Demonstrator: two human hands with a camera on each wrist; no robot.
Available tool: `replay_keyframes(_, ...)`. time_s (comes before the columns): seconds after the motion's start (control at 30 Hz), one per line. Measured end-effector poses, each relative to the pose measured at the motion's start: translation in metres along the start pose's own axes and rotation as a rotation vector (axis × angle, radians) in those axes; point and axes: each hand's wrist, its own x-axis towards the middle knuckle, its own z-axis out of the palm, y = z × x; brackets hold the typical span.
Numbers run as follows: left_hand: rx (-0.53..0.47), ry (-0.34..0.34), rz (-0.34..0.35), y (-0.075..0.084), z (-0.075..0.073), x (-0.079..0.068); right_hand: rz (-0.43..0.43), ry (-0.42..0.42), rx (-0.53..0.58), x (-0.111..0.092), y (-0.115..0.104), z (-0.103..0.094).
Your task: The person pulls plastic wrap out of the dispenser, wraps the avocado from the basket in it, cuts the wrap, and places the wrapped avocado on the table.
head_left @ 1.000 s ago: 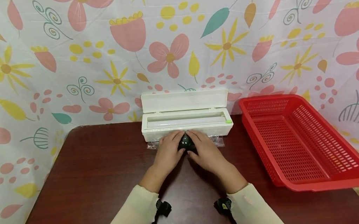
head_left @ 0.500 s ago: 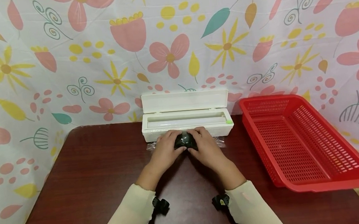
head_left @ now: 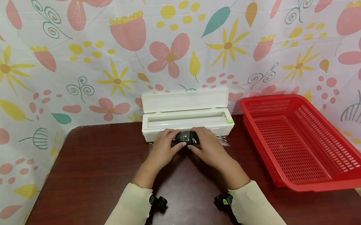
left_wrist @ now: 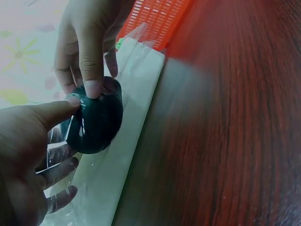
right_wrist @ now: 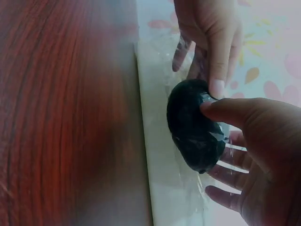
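A smooth, glossy, dark green oblong fruit or vegetable (head_left: pixel 185 137) is held between both hands at the front of a white cling film box (head_left: pixel 156 134). Its exact kind is unclear. Clear cling film (right_wrist: pixel 218 134) lies over part of it and stretches past the fingers. My left hand (head_left: pixel 161 148) grips its left end, thumb on the near side, fingers on the far side. Likewise, my right hand (head_left: pixel 211 147) grips the right end; its thumb (right_wrist: pixel 235 110) presses the film against the dark green surface. Behind the hands, the box lid (head_left: pixel 185 101) stands up and the film roll (head_left: pixel 186 122) shows inside.
A red perforated plastic basket (head_left: pixel 315 187) stands at the right of the dark wooden table (head_left: pixel 87 183). A flower-patterned cloth (head_left: pixel 166 18) hangs behind the table. A small green piece (head_left: pixel 230 121) sits at the box's right front corner.
Both hands have risen slightly towards the box and spread apart along the dark green thing, so more of it shows. The film edges beside the hands have shifted. The box and basket stay put.
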Motion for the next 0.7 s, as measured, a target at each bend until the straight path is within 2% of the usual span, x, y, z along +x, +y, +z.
replay_keyframes(0.23, 0.005, 0.075, 0.007, 0.0007, 0.0012, 0.0030, 0.008, 0.033, -0.013, -0.0004, -0.0056, -0.0053)
replay_keyframes(0.47, 0.023, 0.122, -0.016, 0.0023, 0.0038, 0.0022, -0.057, 0.111, 0.000, -0.0005, -0.0052, -0.0043)
replay_keyframes(0.7, 0.038, 0.202, -0.006, 0.0027, 0.0044, -0.0002, -0.077, 0.130, 0.018, 0.0005, -0.0041, -0.0012)
